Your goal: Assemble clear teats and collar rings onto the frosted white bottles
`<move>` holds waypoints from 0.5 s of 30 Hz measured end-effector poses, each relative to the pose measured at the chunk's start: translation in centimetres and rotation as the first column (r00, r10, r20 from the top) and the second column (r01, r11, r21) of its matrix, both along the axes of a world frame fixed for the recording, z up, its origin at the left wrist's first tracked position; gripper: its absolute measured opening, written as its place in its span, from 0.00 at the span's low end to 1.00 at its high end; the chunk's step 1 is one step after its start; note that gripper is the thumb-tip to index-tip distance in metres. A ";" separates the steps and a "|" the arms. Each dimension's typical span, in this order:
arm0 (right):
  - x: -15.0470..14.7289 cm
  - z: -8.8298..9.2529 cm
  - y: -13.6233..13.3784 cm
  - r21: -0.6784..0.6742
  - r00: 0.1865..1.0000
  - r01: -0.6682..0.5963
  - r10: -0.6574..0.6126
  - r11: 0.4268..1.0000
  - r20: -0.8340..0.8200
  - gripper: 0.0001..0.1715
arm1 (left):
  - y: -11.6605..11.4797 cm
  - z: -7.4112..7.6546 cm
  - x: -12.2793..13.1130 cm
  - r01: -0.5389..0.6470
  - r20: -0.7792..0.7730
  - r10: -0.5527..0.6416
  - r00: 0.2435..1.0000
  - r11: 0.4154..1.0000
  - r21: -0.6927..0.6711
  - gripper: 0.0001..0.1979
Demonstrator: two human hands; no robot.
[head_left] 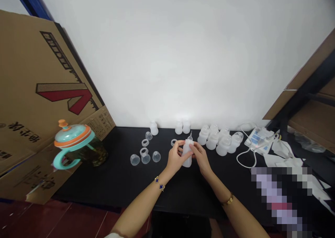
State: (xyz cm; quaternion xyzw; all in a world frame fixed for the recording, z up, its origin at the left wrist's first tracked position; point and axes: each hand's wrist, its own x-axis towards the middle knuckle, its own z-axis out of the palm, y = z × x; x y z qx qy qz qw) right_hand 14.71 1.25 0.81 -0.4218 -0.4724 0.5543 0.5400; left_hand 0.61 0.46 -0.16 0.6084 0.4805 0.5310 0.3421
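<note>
Bottle (186,162): about upright between both hands, over the counter (110,185); I cannot tell if its base touches.
Left hand (175,157): fingers pinch the bottle from its left side, thumb across the front.
Right hand (202,157): fingers pinch near the neck, the far ones partly hidden.
Teat (190,136): points upward above the fingers.
Neck work: seems to be fitting the teat.
Next turn: probably calls for steady left fingers while the right press or twist.
</note>
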 end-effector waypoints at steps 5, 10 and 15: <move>0.0 -0.2 0.0 0.002 0.999 0.047 -0.047 0.999 -0.007 0.28 | 0.5 0.9 -1.1 0.042 0.070 -0.043 0.997 0.999 0.005 0.17; 0.1 -0.8 0.2 -0.002 0.995 0.096 -0.096 0.995 -0.009 0.26 | 1.7 0.5 -2.6 -0.180 -0.107 0.188 0.976 0.981 0.079 0.13; 0.4 -1.1 0.4 0.018 0.987 0.160 -0.160 0.987 -0.007 0.23 | 2.6 -0.8 -3.2 -0.214 -0.437 0.280 0.855 0.957 0.194 0.12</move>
